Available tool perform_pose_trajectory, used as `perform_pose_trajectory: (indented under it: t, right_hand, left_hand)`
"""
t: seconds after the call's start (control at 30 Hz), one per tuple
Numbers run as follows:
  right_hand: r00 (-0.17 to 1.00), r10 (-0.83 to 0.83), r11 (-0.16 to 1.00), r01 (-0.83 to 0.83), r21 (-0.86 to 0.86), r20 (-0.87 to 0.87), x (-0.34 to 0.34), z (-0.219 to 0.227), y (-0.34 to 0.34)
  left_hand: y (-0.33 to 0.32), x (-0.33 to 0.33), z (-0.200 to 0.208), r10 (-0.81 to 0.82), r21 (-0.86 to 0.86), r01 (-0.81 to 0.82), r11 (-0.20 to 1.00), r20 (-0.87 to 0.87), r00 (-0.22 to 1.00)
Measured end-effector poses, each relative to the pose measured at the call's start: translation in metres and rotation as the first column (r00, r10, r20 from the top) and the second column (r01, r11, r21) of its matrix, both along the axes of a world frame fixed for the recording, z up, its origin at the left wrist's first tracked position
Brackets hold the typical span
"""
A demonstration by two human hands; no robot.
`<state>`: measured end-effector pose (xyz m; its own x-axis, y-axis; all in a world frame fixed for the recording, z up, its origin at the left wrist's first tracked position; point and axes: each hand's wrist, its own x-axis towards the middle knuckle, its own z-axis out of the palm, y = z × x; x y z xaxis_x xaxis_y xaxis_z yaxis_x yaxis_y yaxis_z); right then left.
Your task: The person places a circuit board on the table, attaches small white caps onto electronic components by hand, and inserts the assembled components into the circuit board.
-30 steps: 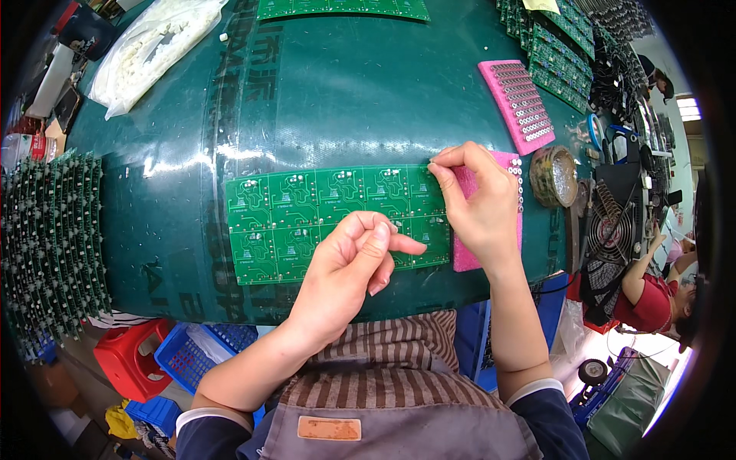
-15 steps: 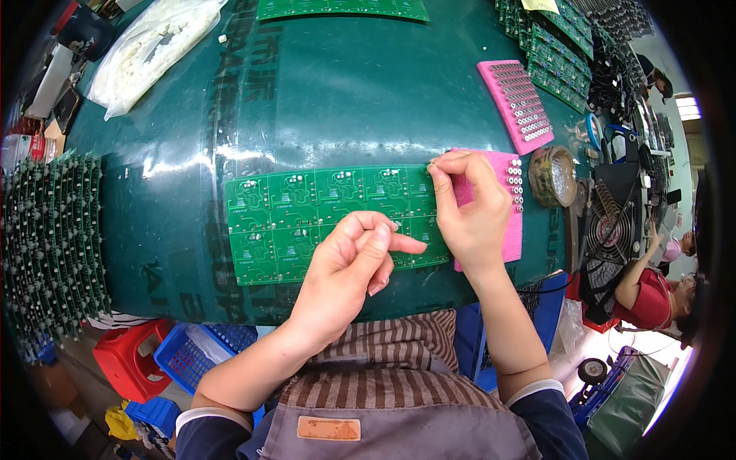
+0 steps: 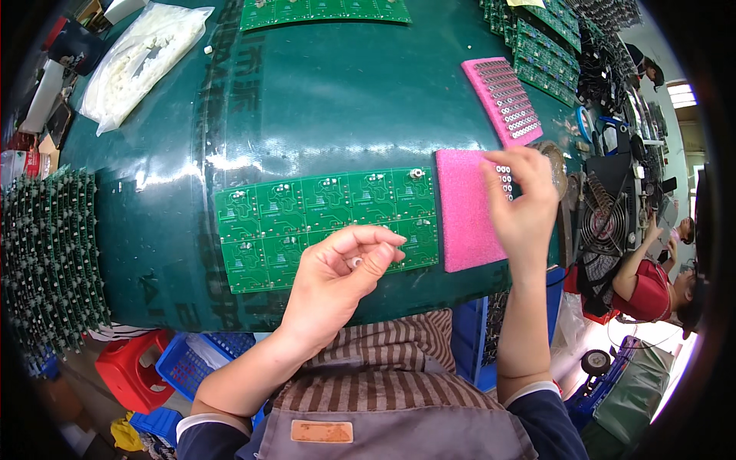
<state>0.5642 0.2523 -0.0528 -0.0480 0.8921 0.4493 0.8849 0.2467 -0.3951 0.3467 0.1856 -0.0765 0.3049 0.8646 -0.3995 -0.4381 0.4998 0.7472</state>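
Observation:
A green circuit board panel (image 3: pixel 337 207) lies flat in front of me, with a small round silver-and-white part (image 3: pixel 416 173) standing at its far right corner. My left hand (image 3: pixel 330 280) hovers over the board's near edge. Its fingers are curled around a small white part (image 3: pixel 355 262) that shows between them. Over the pink foam block (image 3: pixel 468 215) at the right is my right hand (image 3: pixel 529 199), thumb and forefinger brought together in a pinch. What is between those fingertips, if anything, cannot be made out. Several round white-topped parts (image 3: pixel 504 170) stand in the foam beside this hand.
A second pink foam block (image 3: pixel 502 100) holds rows of similar parts. Behind my right hand sits a round tape roll (image 3: pixel 553 165). Stacked boards stand at far left (image 3: pixel 50 253) and far right (image 3: pixel 544 61). A plastic bag of white pieces (image 3: pixel 146 61) lies far left.
My right hand has moved right, from the board's far right corner to over the foam. A round part now shows at that corner. My left hand's fingers have curled in more.

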Motion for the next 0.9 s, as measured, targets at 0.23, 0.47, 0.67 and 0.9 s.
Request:
perform_pose_trajectory:
  t: [0.23, 0.47, 0.67, 0.9]
  right_hand:
    - [0.989, -0.139, 0.974, 0.126, -0.188, -0.055, 0.020, -0.013, 0.004]
    - [0.988, -0.150, 0.984, 0.144, -0.102, -0.047, 0.012, -0.008, -0.001]
    - [0.460, 0.116, 0.859, -0.492, -0.144, -0.880, -0.048, 0.005, -0.047]
    - [0.469, 0.124, 0.844, -0.513, -0.156, -0.875, -0.060, -0.006, -0.056]
  left_hand:
    - [0.001, 0.005, 0.004, 0.086, -0.032, -0.086, 0.996, 0.001, 0.996]
    - [0.000, 0.004, 0.002, 0.073, -0.010, -0.072, 0.997, 0.042, 0.996]
    - [-0.002, 0.003, 0.001, 0.103, -0.032, -0.100, 0.994, 0.078, 0.992]
    - [-0.004, 0.002, -0.001, 0.132, -0.036, -0.128, 0.991, 0.152, 0.980]
